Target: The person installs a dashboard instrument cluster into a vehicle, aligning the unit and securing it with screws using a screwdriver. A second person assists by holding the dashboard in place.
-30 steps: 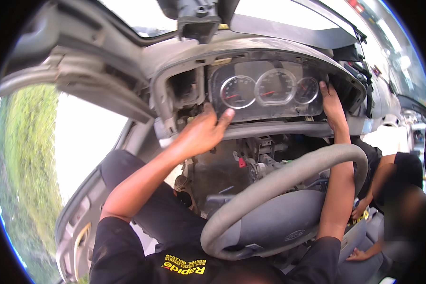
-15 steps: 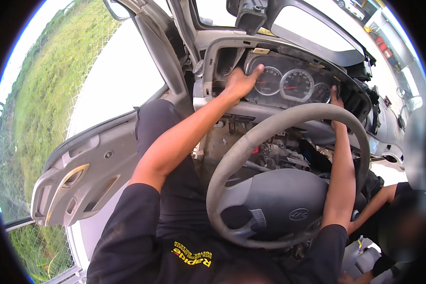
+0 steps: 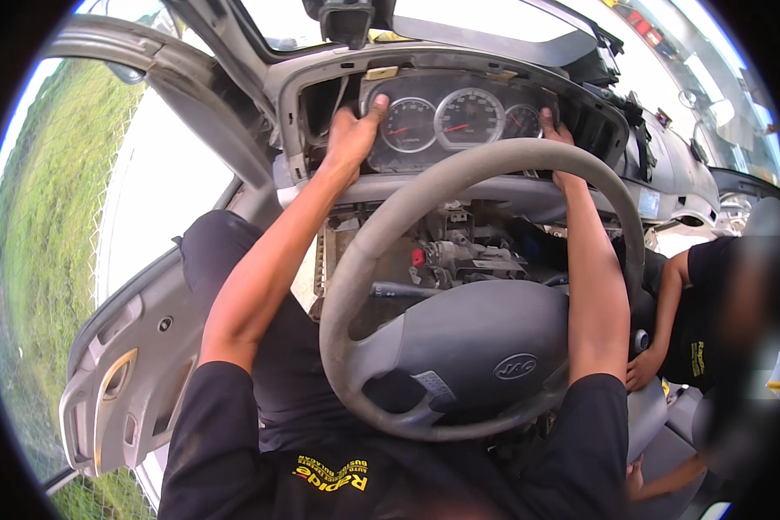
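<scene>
An instrument cluster (image 3: 425, 160) with three round gauges and red needles sits within the grey dashboard frame (image 3: 284, 113). My left hand (image 3: 352, 139) grips its left end, thumb on the front face and fingers hidden behind. At the opposite end, my right hand (image 3: 560, 146) holds it the same way, thumb up against the face beside the smallest gauge. Below and in front stands the grey steering wheel (image 3: 381, 217), and my right forearm reaches through its rim. Behind the wheel, the lower dash lies exposed, with a metal bracket and a small red part (image 3: 419, 256).
At left, the grey door panel (image 3: 160, 347) hangs open beside my knee. To the right, a person in a dark shirt (image 3: 680, 321) rests a hand near the seat. A loose dark trim piece (image 3: 485, 43) lies above the dash. Beyond the door are a wire fence and grass.
The view has turned to the right, so the dash sits further left and the person on the right shows more. Both hands keep hold of the instrument cluster.
</scene>
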Tool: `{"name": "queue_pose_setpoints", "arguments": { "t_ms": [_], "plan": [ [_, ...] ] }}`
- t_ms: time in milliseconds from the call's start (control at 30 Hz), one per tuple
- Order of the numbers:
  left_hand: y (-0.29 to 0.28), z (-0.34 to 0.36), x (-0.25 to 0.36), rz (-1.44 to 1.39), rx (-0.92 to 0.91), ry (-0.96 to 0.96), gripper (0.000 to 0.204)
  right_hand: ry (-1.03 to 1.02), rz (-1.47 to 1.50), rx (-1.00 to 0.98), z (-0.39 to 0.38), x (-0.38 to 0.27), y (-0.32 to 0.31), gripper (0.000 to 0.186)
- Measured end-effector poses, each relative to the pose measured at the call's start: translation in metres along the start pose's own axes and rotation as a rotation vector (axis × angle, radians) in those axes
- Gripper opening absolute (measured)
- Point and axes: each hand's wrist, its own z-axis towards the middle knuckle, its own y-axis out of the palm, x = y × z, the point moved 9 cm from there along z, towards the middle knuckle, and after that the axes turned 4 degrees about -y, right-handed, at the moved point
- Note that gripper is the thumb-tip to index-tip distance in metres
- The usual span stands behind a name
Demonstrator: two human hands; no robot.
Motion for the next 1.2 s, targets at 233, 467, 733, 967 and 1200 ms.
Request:
{"name": "queue_pose_setpoints", "arguments": {
  "t_ms": [233,467,733,967,1200],
  "plan": [
    [0.015,-0.005,0.006,0.007,-0.171,-0.130,0.099,-0.122,0.062,-0.017,-0.014,-0.021,0.000,0.111],
    [0.005,0.025,-0.003,0.148,0.015,0.006,0.100,-0.042,0.059,-0.016,-0.002,-0.003,-0.004,0.110],
    [0.000,0.025,0.009,0.430,0.236,0.061,0.103,-0.043,0.021,-0.014,-0.020,-0.022,0.006,0.116],
    [0.004,0.022,0.017,0.364,0.183,0.049,0.098,-0.167,-0.123,-0.013,-0.007,-0.025,-0.003,0.105],
    [0.008,0.028,0.011,0.297,0.083,0.060,0.100,-0.125,-0.043,0.027,-0.012,-0.027,-0.003,0.093]
  ]
}}
